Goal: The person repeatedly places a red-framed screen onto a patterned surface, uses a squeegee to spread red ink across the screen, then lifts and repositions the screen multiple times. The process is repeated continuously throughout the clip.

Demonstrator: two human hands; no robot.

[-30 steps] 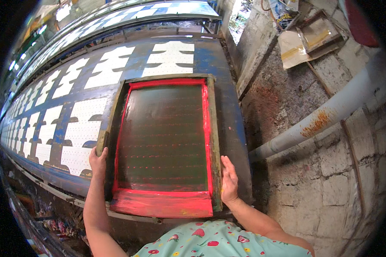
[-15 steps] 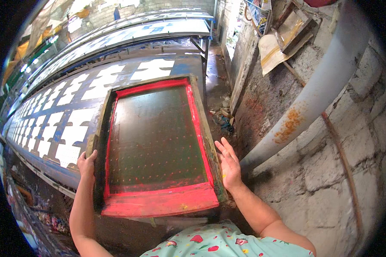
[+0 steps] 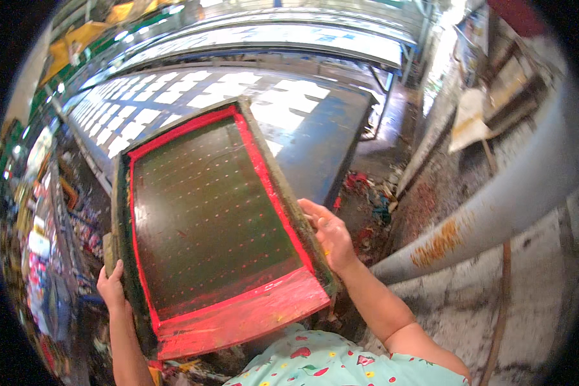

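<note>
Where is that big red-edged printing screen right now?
In the head view, centre-left: the screen frame is gripped between the left hand and right hand, near the blue printing table.

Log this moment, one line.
left hand: grips printing screen frame left edge | right hand: holds right edge | frame: tilted over blue print table
</note>
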